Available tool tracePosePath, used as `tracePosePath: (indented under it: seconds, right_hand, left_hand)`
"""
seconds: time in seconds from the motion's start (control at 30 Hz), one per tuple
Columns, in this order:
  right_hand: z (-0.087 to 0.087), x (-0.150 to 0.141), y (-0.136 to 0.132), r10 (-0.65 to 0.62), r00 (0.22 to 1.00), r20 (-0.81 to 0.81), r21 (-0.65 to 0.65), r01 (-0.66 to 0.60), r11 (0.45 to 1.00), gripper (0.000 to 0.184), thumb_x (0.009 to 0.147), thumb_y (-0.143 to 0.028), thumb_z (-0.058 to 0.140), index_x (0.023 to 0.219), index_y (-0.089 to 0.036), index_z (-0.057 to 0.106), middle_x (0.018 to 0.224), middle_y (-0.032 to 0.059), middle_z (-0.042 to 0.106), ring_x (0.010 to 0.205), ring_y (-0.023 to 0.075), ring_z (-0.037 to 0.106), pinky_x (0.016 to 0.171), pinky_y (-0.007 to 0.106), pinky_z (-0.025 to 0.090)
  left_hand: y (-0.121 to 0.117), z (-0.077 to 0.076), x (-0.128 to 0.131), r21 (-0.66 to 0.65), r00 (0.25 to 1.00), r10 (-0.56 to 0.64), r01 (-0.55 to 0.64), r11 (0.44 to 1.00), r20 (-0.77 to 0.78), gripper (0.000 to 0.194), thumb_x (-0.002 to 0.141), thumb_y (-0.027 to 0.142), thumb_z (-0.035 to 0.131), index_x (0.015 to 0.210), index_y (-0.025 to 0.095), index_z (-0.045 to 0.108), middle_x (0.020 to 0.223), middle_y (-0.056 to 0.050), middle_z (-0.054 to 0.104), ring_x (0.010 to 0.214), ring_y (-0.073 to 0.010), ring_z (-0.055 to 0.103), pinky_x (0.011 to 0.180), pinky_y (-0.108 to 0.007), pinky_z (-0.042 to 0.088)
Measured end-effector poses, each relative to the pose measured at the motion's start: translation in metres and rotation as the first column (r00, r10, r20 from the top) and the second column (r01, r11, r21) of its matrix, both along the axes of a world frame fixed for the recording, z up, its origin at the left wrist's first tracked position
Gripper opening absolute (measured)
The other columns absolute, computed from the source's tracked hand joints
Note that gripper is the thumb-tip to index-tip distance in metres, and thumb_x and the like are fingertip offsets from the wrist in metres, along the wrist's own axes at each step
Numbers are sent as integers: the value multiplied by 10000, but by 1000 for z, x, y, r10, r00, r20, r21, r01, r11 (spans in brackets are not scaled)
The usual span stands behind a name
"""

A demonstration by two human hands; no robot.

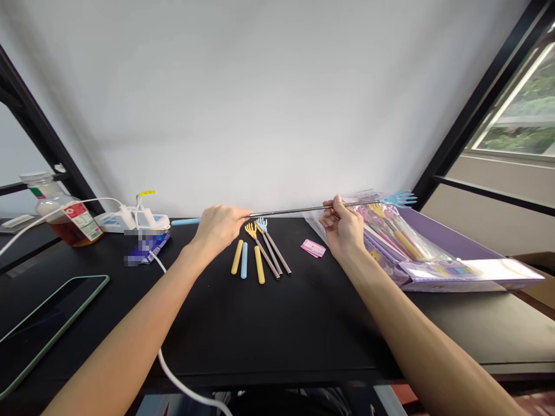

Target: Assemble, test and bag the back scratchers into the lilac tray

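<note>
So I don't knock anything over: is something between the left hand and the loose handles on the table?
Nothing visible stands there. The left hand, gripping the steel shaft of a back scratcher, sits just beside the nearest yellow handle on the black tabletop.

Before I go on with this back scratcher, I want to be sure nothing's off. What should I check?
1. The left hand closed around the metal shaft: ok.
2. The right hand pinching that shaft: ok.
3. The shaft running straight between the hands: ok.
4. The blue handle seated on the shaft: cannot tell, the left hand hides the joint.
5. The blue hand-shaped head clear of the plastic bag: cannot tell from this view.
6. The pink card apart from the right hand: ok.
</note>
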State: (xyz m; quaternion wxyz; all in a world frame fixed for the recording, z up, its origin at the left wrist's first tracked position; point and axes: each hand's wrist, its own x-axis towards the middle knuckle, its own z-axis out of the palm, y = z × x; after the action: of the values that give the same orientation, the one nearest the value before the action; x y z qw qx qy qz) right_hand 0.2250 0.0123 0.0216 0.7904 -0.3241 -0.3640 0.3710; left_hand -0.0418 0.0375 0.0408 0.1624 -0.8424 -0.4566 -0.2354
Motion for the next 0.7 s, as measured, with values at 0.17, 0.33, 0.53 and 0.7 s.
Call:
tracePosePath:
  seconds: [0.17, 0.33, 0.53, 0.7]
  right_hand:
    - [-5, -6, -4, 93, 996, 19, -21, -92, 996, 408, 699, -514, 854, 673, -155, 663, 560, -22, 481, 481, 67, 411, 443, 236, 388]
    - [-9, -19, -8, 286, 954, 91, -7, -286, 958, 322, 744, -463, 822, 759, -173, 684, 660, 6, 567, 576, 103, 515, 522, 255, 446]
    - [-8, -5, -7, 258, 965, 45, 14, -259, 966, 278, 722, -364, 843, 805, -225, 617, 674, -25, 545, 698, 135, 596, 621, 255, 494]
    - [-9, 4, -4, 283, 959, -10, -7, -283, 959, 305, 790, -475, 775, 820, -203, 641, 713, 2, 584, 637, 117, 559, 610, 256, 498]
  left_hand:
    - [-3, -4, 7, 126, 999, 6, -2, 992, -36, 231, 940, 173, 533, 987, 226, 753, 937, -50, 785, 847, -260, 720, 696, -350, 475]
    - [-10, -9, 27, 226, 978, -192, 207, 952, -86, 289, 1023, 212, 434, 1110, 211, 709, 913, -49, 768, 805, -197, 705, 657, -301, 460]
    - [-7, -13, 14, 257, 975, -213, 189, 948, 67, 222, 1003, 304, 539, 1010, 211, 740, 891, -29, 780, 762, -182, 715, 608, -276, 455]
    - [-4, -14, -1, 247, 976, -191, 161, 955, 101, 205, 979, 258, 565, 918, 207, 753, 900, -29, 785, 787, -200, 729, 614, -281, 476]
